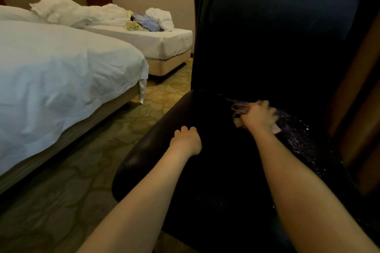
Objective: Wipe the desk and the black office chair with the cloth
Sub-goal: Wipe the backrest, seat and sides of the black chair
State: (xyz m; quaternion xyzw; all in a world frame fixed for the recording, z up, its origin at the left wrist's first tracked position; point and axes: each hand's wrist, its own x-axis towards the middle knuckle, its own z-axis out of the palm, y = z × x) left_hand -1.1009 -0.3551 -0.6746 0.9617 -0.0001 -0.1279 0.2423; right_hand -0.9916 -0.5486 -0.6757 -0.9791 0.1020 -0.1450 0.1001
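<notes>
Bunching under the right hand (259,117), cloth (238,109) (blurred) spills past its fingers (264,104).

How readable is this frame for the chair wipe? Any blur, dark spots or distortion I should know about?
Head view: the black office chair is underexposed, its backrest nearly featureless; the right hand and cloth at the seat's rear are motion-blurred; the left hand resting on the seat is sharper; the near bed reads brightest; straight lines bow toward the frame edges.
</notes>
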